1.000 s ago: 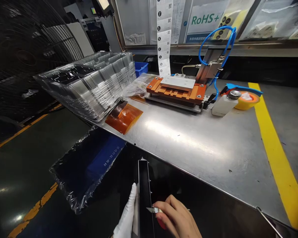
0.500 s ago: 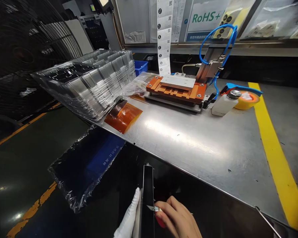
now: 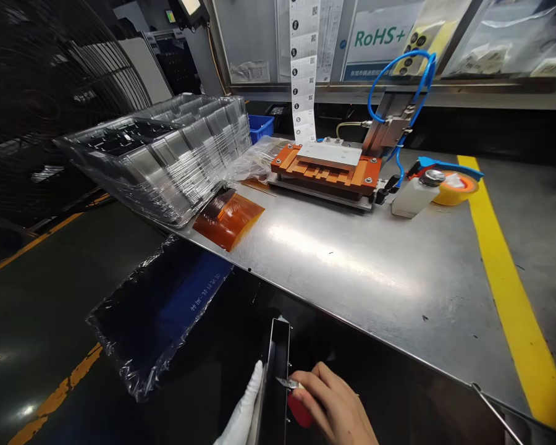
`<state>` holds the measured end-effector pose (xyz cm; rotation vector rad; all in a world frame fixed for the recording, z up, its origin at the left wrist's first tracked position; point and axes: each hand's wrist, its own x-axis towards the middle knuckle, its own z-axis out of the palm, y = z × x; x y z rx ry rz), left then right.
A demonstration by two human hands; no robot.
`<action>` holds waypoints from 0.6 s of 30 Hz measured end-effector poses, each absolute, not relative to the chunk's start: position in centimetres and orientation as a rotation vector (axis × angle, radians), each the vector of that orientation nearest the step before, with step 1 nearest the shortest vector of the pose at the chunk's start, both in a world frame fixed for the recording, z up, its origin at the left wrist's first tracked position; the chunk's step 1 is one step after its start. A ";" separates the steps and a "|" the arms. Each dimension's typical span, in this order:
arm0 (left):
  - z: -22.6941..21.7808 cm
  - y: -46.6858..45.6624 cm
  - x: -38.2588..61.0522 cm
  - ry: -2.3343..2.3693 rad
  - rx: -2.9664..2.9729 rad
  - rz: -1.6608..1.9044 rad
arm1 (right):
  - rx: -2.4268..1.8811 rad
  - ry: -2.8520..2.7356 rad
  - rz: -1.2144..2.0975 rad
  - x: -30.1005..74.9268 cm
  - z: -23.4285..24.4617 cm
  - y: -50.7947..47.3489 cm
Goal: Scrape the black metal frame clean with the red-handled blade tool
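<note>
- Red-handled cutter (image 3: 299,411) held in our R hand (image 3: 331,405), fingers curled shut round it, silver blade tip right at edge of black bar (image 3: 277,383).
- Main risk: too much pressure & blade skids off edge, nicking our L hand (image 3: 243,402), white-gloved, just across bar.
- L hand flat against bar's side, fingers together; we can't tell if it's gripping.
- Bar: long, slim, glossy black, pale strip down L side, lower end out of view; sits just off front edge of steel surface (image 3: 352,278).
- Farther up surface: amber film (image 3: 228,219), stacked clear trays (image 3: 157,161).
</note>
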<state>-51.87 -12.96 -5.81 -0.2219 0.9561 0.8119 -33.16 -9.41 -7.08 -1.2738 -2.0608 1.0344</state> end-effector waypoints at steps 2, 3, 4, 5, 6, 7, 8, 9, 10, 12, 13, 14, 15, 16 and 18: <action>-5.9 -13.1 -51.9 0.955 -0.236 0.798 | -1.285 -2.067 1.018 -33.1 -7.4 -9.3; -6.0 -13.1 -52.0 0.954 -0.242 0.788 | -1.302 -2.067 0.996 -33.1 -7.6 -9.0; -6.0 -13.2 -52.0 0.954 -0.247 0.777 | -1.325 -2.059 0.971 -32.9 -7.9 -8.7; -6.0 -13.3 -52.1 0.953 -0.251 0.765 | -1.356 -2.041 0.945 -32.8 -8.2 -8.2; -5.9 -13.5 -52.1 0.952 -0.254 0.753 | -1.380 -2.025 0.928 -32.6 -8.5 -7.8; -5.9 -13.6 -52.2 0.951 -0.257 0.741 | -1.407 -2.003 0.914 -32.4 -8.7 -7.4; -5.9 -13.7 -52.2 0.950 -0.259 0.731 | -1.428 -1.987 0.909 -32.2 -8.8 -7.2; -5.9 -13.8 -52.3 0.949 -0.262 0.721 | -1.429 -1.988 0.919 -32.1 -8.8 -7.1; -5.9 -13.8 -52.3 0.948 -0.264 0.714 | -1.420 -2.001 0.938 -32.0 -8.7 -7.2; -6.0 -13.9 -52.4 0.946 -0.269 0.704 | -1.358 -2.059 0.989 -32.0 -8.3 -7.7; -6.0 -13.8 -52.4 0.945 -0.271 0.701 | -1.325 -2.083 1.003 -32.1 -8.0 -8.0; -6.0 -13.8 -52.4 0.944 -0.273 0.700 | -1.299 -2.101 1.008 -32.1 -7.8 -8.3; -6.0 -13.8 -52.4 0.944 -0.274 0.700 | -1.292 -2.105 1.004 -32.1 -7.7 -8.5; -6.0 -13.7 -52.5 0.944 -0.275 0.700 | -1.302 -2.096 0.996 -32.1 -7.7 -8.5; -5.8 -13.7 -52.5 0.947 -0.272 0.704 | -1.365 -2.050 0.975 -32.0 -7.9 -8.1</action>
